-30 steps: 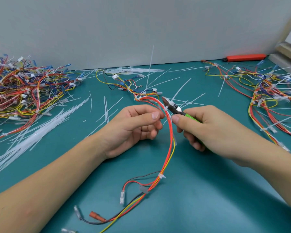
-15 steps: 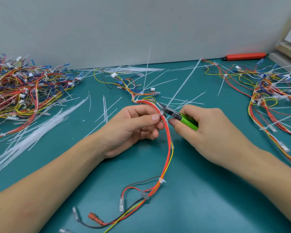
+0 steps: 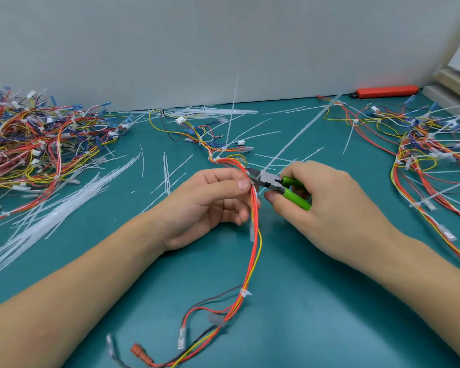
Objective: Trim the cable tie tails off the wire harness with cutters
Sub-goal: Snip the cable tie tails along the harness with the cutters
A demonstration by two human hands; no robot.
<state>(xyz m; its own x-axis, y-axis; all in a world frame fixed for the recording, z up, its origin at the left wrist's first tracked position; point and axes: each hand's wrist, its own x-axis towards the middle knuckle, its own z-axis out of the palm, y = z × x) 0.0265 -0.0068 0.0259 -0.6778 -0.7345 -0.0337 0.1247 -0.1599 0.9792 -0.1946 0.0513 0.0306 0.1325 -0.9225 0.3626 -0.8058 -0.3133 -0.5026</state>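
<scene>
Two bare hands meet over the middle of the smooth teal desk (image 3: 316, 314). The left hand (image 3: 205, 205) pinches a thin bundle of red, orange and yellow insulated wires, the wire harness (image 3: 254, 251), between thumb and curled fingers. From that grip the harness arcs down toward the near edge, where it splits into loose ends with clear plastic terminals and a rust-red connector (image 3: 141, 353); a small white cable tie (image 3: 245, 293) cinches it low down. The right hand (image 3: 327, 208) curls round the glossy green handles of small steel cutters (image 3: 266, 180), whose pointed tips sit against the harness just beside the left thumb. A long, pale, stiff cable tie tail (image 3: 300, 139) slants up and to the right from that spot.

Around them, the desk is littered with thin translucent white offcuts (image 3: 51, 221), thickest in a fan at the left. A dense tangled heap of multicoloured harnesses (image 3: 37, 144) fills the far left, and another looser pile (image 3: 430, 155) spreads along the right edge. A flat orange-red utility knife (image 3: 385, 91) lies by the plain grey wall (image 3: 223, 43) at the back.
</scene>
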